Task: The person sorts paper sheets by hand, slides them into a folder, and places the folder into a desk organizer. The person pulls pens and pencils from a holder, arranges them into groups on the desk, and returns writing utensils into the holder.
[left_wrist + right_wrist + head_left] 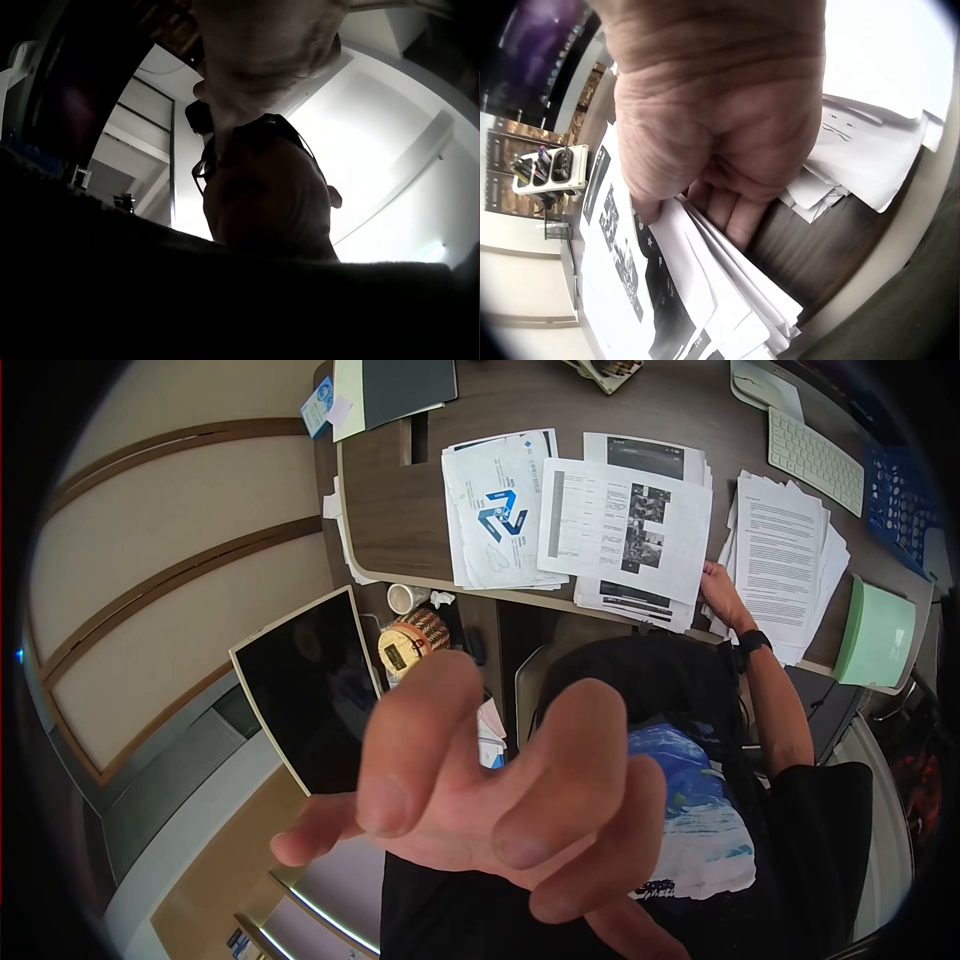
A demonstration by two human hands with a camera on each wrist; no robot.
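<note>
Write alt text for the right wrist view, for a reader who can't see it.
A person's right hand grips the edge of a stack of papers at a dark wooden desk. More papers lie to the right of the hand in the picture; at left are a pen holder and, above it, a screen.

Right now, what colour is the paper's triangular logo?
The logo is blue, clearest in the head view.

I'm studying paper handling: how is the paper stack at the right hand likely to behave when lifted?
The paper stack is probably floppy, since its sheets look thin. They may slide apart, as their edges lie unevenly. The far side could droop, because the right hand pinches just one edge.
</note>
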